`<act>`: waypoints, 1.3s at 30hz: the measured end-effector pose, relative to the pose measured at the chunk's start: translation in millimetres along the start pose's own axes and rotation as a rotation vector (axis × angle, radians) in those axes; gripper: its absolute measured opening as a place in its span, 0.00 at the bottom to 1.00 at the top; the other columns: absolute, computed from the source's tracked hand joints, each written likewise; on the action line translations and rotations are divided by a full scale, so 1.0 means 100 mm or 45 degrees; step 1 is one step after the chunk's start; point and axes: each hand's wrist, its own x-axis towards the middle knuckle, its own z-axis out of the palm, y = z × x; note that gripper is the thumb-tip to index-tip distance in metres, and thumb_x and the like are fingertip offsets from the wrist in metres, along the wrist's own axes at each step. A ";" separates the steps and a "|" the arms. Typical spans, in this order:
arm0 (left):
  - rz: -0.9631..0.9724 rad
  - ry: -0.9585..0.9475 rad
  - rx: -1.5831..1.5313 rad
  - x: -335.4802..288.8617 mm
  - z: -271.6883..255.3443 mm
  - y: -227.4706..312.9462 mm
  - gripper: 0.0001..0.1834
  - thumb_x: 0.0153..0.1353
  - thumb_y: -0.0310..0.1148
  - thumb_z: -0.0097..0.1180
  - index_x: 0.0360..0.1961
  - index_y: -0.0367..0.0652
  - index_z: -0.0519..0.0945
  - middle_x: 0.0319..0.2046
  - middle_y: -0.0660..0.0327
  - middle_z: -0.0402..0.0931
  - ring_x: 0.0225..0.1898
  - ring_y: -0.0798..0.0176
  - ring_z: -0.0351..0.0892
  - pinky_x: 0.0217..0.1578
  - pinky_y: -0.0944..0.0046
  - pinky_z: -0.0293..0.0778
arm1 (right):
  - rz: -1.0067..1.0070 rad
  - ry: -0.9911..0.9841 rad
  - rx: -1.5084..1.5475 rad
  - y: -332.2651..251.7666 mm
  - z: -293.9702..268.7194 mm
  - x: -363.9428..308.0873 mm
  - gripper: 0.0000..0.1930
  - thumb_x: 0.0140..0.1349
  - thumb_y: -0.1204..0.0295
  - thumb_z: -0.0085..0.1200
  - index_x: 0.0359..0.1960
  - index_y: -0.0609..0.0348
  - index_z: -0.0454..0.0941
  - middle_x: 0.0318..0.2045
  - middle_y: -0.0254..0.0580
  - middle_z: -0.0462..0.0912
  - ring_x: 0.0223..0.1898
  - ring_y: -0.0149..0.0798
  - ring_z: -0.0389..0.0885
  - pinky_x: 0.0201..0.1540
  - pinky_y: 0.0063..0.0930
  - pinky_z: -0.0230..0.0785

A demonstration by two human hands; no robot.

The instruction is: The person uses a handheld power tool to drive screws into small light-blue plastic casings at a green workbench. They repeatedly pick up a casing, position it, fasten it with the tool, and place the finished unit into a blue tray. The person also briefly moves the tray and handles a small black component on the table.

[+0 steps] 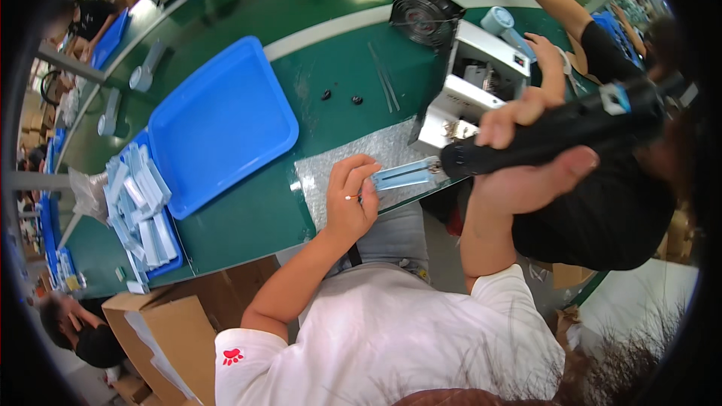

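Note:
A long light blue plastic handle part (404, 175) is pinched at one end in my left hand (352, 194), above a sheet of bubble wrap (325, 169). My right hand (519, 184) grips a thick black electric screwdriver (556, 131), lying almost level. Its tip meets the far right end of the blue part; the exact contact is too small to make out. Just beyond the tip stands a white metal screw feeder (462, 101) with an open top.
A big blue tray (218, 128) lies left. Beside it, another tray holds piled light blue parts (139, 195). Two small black pieces (357, 100) and thin rods (383, 79) lie ahead. A black fan (425, 15) stands behind the feeder. At right, a co-worker's hand (547, 60) is near a blue scoop-shaped piece (498, 21).

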 end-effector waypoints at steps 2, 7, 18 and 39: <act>-0.009 0.018 0.012 -0.01 0.02 0.02 0.11 0.66 0.25 0.43 0.42 0.35 0.78 0.43 0.47 0.76 0.42 0.48 0.77 0.44 0.56 0.73 | -0.074 -0.097 0.036 0.03 0.04 0.06 0.44 0.62 0.44 0.58 0.68 0.57 0.50 0.29 0.49 0.77 0.18 0.37 0.76 0.20 0.29 0.73; -0.003 0.064 -0.021 0.00 -0.02 0.06 0.10 0.61 0.21 0.46 0.42 0.34 0.78 0.43 0.46 0.76 0.42 0.45 0.76 0.46 0.52 0.73 | -0.091 -0.224 0.086 -0.27 0.11 0.26 0.48 0.62 0.34 0.47 0.66 0.67 0.54 0.32 0.47 0.73 0.19 0.34 0.74 0.18 0.26 0.71; -0.132 0.187 -0.065 -0.04 0.05 -0.02 0.11 0.66 0.26 0.42 0.40 0.32 0.77 0.42 0.47 0.76 0.43 0.49 0.76 0.48 0.54 0.71 | -0.041 -0.394 -0.078 -0.58 0.06 0.59 0.17 0.67 0.69 0.55 0.50 0.63 0.64 0.32 0.43 0.76 0.23 0.31 0.77 0.23 0.25 0.72; -0.214 0.086 -0.154 -0.05 0.04 -0.11 0.10 0.66 0.27 0.46 0.44 0.33 0.75 0.45 0.49 0.74 0.47 0.52 0.74 0.52 0.57 0.68 | -0.121 -0.279 -0.198 0.11 -0.26 0.61 0.33 0.62 0.78 0.62 0.67 0.60 0.59 0.37 0.33 0.78 0.30 0.22 0.77 0.32 0.16 0.71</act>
